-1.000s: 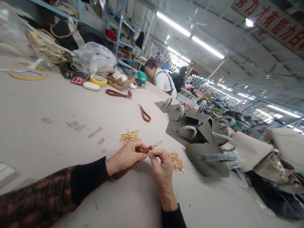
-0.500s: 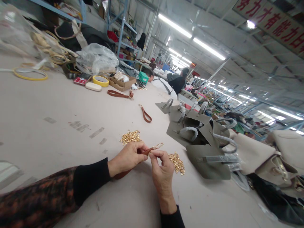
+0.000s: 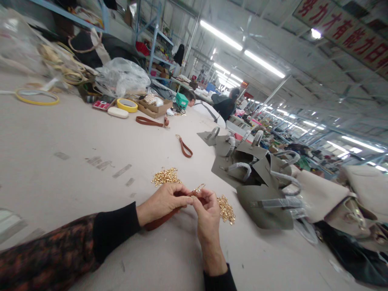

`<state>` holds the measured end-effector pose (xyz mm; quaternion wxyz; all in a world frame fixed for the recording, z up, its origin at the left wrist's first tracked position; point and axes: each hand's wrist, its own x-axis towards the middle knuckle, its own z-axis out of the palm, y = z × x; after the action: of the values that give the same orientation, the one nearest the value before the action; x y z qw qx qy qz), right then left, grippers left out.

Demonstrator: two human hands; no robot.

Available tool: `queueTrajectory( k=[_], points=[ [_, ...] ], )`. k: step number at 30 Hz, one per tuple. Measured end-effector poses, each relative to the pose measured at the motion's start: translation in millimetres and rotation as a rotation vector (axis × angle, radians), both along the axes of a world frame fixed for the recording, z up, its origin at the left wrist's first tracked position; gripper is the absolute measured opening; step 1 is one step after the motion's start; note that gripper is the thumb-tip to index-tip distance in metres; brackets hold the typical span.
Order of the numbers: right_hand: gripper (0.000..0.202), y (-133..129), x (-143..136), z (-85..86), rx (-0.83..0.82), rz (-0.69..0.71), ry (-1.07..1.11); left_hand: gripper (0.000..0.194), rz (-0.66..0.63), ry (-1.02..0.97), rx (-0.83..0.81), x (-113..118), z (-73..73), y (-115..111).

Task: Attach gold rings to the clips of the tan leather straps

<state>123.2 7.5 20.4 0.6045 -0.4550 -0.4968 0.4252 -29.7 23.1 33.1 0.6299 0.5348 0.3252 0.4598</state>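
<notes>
A brown leather wrist strap [image 3: 162, 221] is held between my two hands above the table. My left hand [image 3: 163, 203] pinches it, with the strap's loop hanging below the palm. My right hand [image 3: 208, 220] has thumb and fingers closed at the strap's end; whether a small metal piece is also in that pinch is hidden. From this end a gold-coloured clasp [image 3: 200, 187] sticks up past the fingertips. One pile of small gold metal fittings [image 3: 166, 176] lies just beyond my left hand. A second pile of gold fittings [image 3: 226, 209] lies right of my right hand.
Two more brown straps, a nearer one [image 3: 185, 147] and a farther one [image 3: 150, 121], lie on the table [image 3: 91, 182]. Grey-green bag pieces [image 3: 263, 206] and beige bags [image 3: 324, 190] crowd the right. Yellow tape [image 3: 127, 105] and a cardboard box [image 3: 155, 108] stand farther back.
My fingertips have drawn closer together at the strap's end. The clasp has shifted slightly left, and my right fingers now cover more of the strap.
</notes>
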Motion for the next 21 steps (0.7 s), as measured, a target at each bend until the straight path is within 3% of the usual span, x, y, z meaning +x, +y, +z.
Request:
queueTrajectory(
  k=[5,13,18,21],
  points=[
    [0.044,-4,1,-2.7,-0.058,0.019,0.026,0.034,0.015,-0.037,-0.125,2,0.3,-2],
    [0.079,1,7,-17.9,-0.301,-0.008,0.176,0.034,0.07,-0.024,-0.062,1,1.9,-1],
    [0.057,5,10,-36.0,-0.335,0.264,0.021,0.031,0.116,0.016,-0.015,4,-1.8,-7],
    [0.053,2,4,-34.3,-0.32,0.274,0.12,0.031,0.177,0.089,0.051,7,-5.0,-11]
  ],
)
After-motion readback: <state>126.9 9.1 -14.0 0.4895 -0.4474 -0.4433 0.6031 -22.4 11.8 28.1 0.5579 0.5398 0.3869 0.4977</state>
